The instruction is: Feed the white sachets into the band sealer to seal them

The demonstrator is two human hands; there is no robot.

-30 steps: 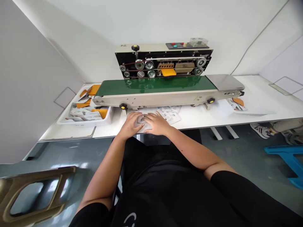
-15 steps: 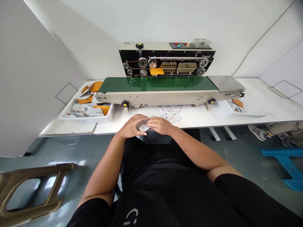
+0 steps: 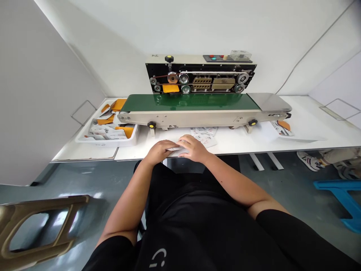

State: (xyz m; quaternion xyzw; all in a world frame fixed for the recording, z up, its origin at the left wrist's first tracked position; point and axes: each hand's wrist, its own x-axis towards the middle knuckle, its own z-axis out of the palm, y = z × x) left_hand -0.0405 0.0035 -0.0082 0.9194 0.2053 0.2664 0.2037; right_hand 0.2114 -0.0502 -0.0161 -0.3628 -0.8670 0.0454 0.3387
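Observation:
At the table's front edge, my left hand (image 3: 160,151) is closed on a small white printed packet (image 3: 173,149). My right hand (image 3: 194,148) has its fingers curled round the packet's right side. Both hands hide much of the packet. Just beyond my right hand, several similar flat white packets (image 3: 207,140) lie loosely on the table, partly under the conveyor. Behind them stands a band sealing machine (image 3: 201,71) with a green conveyor belt (image 3: 197,102). An orange packet (image 3: 170,88) sticks out between its rollers, toward the left.
On the left, a white bin (image 3: 113,143) holds several white and orange packets. A white tray (image 3: 303,138) with more packets stands at the right. A brown stool (image 3: 64,226) and a blue stool (image 3: 338,184) flank me. A person's shoe (image 3: 310,161) shows at far right.
The orange packet has travelled left along the sealing machine's rollers. My hands have tilted the white packet, so its printed face shows less. The view has shifted slightly.

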